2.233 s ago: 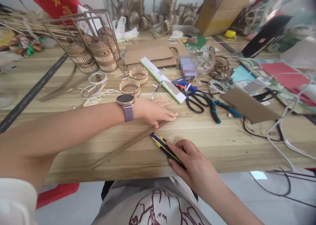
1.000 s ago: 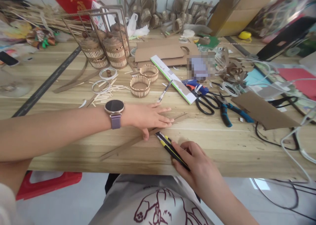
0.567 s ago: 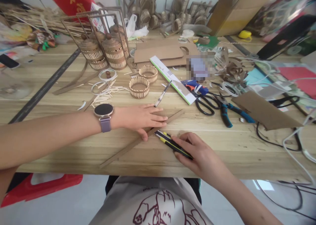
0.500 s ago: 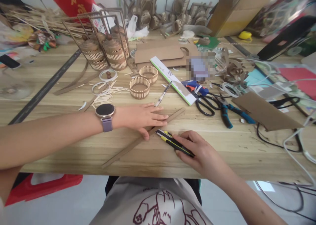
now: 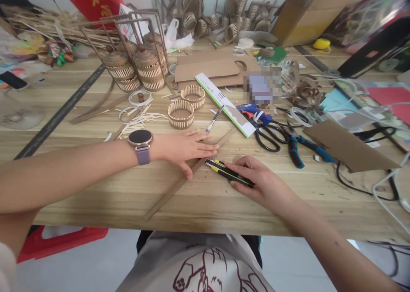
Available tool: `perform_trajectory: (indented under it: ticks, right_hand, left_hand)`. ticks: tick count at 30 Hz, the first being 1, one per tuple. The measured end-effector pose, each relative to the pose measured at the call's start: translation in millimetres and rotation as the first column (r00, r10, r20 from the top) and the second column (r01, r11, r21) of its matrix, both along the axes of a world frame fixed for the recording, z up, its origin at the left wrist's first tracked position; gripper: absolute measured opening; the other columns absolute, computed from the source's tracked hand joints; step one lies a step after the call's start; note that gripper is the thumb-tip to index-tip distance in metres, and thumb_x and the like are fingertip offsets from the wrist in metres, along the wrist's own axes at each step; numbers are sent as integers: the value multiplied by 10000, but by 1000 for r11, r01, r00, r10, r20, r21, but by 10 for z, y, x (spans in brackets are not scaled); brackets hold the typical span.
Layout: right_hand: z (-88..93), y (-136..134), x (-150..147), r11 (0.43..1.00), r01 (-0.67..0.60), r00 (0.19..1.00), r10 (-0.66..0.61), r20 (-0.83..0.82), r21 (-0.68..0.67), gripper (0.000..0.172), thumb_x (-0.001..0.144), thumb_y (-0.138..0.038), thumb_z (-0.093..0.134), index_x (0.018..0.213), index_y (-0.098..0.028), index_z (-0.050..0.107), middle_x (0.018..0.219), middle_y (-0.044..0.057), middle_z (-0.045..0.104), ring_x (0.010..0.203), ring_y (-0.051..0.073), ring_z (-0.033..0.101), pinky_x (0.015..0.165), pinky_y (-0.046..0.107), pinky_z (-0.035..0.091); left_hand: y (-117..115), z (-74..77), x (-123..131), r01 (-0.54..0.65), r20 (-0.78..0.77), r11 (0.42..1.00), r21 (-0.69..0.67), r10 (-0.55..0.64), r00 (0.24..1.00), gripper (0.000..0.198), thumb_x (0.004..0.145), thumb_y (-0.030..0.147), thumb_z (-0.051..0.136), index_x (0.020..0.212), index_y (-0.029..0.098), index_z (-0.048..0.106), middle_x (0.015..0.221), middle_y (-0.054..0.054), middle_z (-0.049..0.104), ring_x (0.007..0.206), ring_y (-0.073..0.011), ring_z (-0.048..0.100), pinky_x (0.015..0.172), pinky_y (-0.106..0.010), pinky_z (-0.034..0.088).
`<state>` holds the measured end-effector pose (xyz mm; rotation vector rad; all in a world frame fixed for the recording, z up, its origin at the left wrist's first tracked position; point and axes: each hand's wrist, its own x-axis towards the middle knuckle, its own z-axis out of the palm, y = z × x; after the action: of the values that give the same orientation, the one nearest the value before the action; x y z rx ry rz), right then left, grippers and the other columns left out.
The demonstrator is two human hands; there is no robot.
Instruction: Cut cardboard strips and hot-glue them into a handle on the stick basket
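Observation:
My left hand (image 5: 184, 150) lies flat with fingers spread, pressing a narrow brown cardboard strip (image 5: 166, 198) against the wooden table. The strip runs diagonally beneath the palm, and its middle is hidden there. In my right hand (image 5: 256, 181) is a black-and-yellow utility knife (image 5: 226, 172), its tip touching or very near the strip's edge beside my left fingers. Just beyond the left fingertips lies a pen (image 5: 214, 120). Two small round baskets of light sticks, a nearer basket (image 5: 181, 114) and a farther basket (image 5: 192, 96), stand behind the left hand.
A white ruler-like strip with a green edge (image 5: 224, 104), black scissors (image 5: 269, 138), blue-handled pliers (image 5: 296, 151) and a cardboard piece (image 5: 349, 144) lie to the right. Lidded stick lanterns (image 5: 147, 72) stand back left, near scattered sticks (image 5: 137, 123). Cables cross the right side.
The strip has turned a little steeper under my left hand, its near end shifting right. My right hand and the knife have moved slightly up and away from me.

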<state>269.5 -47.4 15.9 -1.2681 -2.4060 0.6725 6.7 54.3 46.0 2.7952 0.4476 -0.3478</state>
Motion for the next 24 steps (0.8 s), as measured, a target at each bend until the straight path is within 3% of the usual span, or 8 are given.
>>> perform_trajectory:
  ticks: [7,24]
  right_hand:
    - [14,-111,-29,999,8,999,-9,37,41,421,905,-207,541,1319,-214,618,1010,103,612,936,231,636,813,386,571]
    - [-13,-280,-146,999,0,999,-2,40,54,427,890,-172,545,1308,-230,614,1008,97,608,917,230,641,794,395,583]
  left_hand:
    - [-7,-7,-7,-11,-27,1000,-5,11,1000,875,810,562,693,1535,237,326,1612,-72,274,1518,-370,51,1213,-555,14]
    - [-13,0,-10,-36,-63,999,-33,34,997,900,812,561,695,1547,237,289,1626,-68,227,1518,-373,12,1199,-588,-32]
